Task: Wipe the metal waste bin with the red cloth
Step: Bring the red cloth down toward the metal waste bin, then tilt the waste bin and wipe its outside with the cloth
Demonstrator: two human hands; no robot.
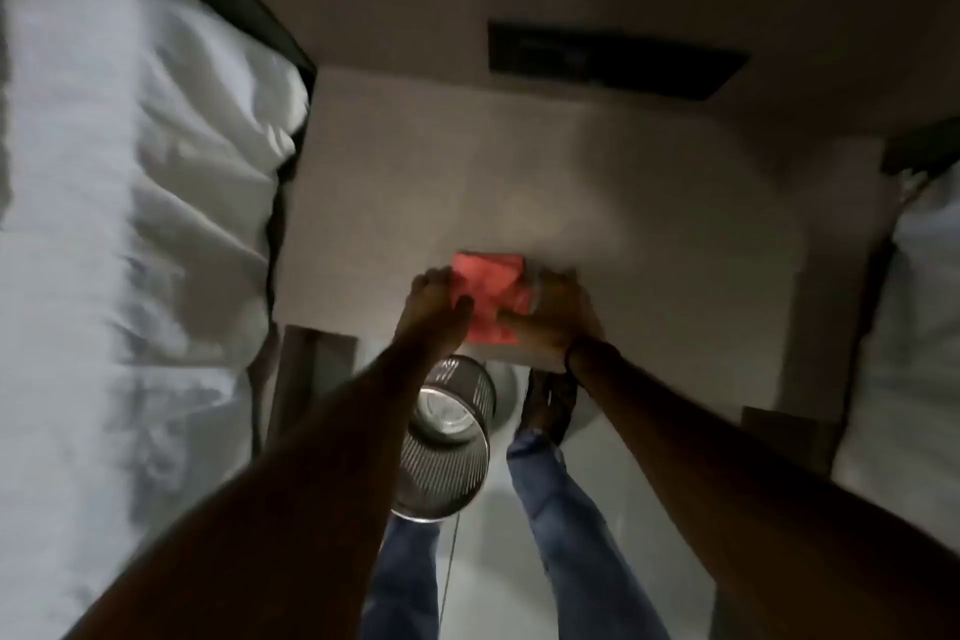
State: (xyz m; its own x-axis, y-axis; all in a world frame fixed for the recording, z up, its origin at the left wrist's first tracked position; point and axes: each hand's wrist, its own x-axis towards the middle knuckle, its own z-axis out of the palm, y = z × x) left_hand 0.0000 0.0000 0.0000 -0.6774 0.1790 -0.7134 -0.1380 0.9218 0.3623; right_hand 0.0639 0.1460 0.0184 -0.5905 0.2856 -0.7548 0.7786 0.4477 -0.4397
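Note:
A folded red cloth (488, 296) is held up in front of me by both hands, over a pale surface. My left hand (434, 312) grips its left edge, thumb across the front. My right hand (553, 320) clasps its right and lower side. Below the hands stands the metal waste bin (447, 452), a slatted silver cylinder seen from above, its shiny bottom visible inside. It rests on the floor between my legs in blue jeans. Neither hand touches the bin. My left forearm covers part of its left rim.
A bed with rumpled white bedding (130, 224) fills the left side. More white bedding (914, 327) lies at the right edge. A dark rectangular panel (613, 57) sits on the wall ahead. My dark shoe (550, 400) stands right of the bin.

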